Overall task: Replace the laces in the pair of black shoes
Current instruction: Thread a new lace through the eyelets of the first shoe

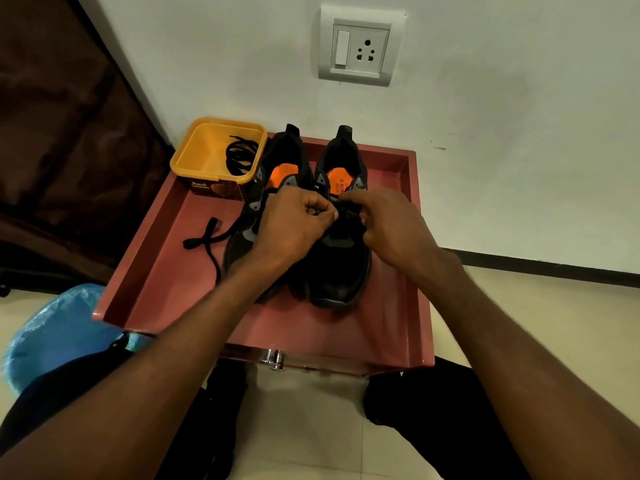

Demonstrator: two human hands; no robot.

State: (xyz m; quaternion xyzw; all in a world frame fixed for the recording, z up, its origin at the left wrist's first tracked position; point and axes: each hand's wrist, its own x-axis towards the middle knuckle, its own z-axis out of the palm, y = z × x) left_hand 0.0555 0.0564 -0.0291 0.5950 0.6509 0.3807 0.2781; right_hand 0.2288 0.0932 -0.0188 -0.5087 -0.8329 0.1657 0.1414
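At the far left of the frame I see a blue plastic-wrapped bundle point(52, 336) on the floor. Right of it, at upper centre-left, a yellow tub point(194, 157) sits in the back left corner of the red tray point(166, 271), with a coiled black lace point(241, 157) inside it. Below the tub, loose lace ends point(207, 242) trail from the left shoe point(242, 251) across the tray floor. At centre, my left hand point(291, 230) is curled, thumb and fingertips pressed together on the lace at the right shoe's eyelets. The right shoe point(341, 271) stands just beside the left one, toes toward me, orange insoles showing. My right hand point(388, 226) pinches the same lace from the other side, the two hands almost touching. Above, on the white wall, is a switch and socket plate point(360, 46).
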